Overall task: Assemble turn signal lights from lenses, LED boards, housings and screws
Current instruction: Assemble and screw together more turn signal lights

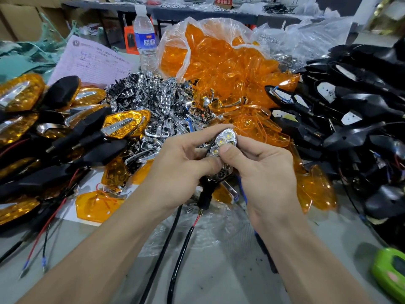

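Observation:
Both hands meet over the bench centre on one part. My left hand (184,159) grips a black housing (206,194) whose stalk and wires hang down below it. My right hand (260,165) pinches a chrome reflector with LEDs (223,139), its thumb pressing on the reflector's face, which sits on top of the housing. A heap of loose chrome reflectors (153,99) lies behind the hands. Orange lenses (219,58) spill from a clear bag beyond that.
Finished orange-and-black signal lights (54,128) are stacked at the left. Black housings (361,102) are piled at the right. A water bottle (144,38) and a paper form (92,60) stand at the back. A green object (392,273) lies at the front right.

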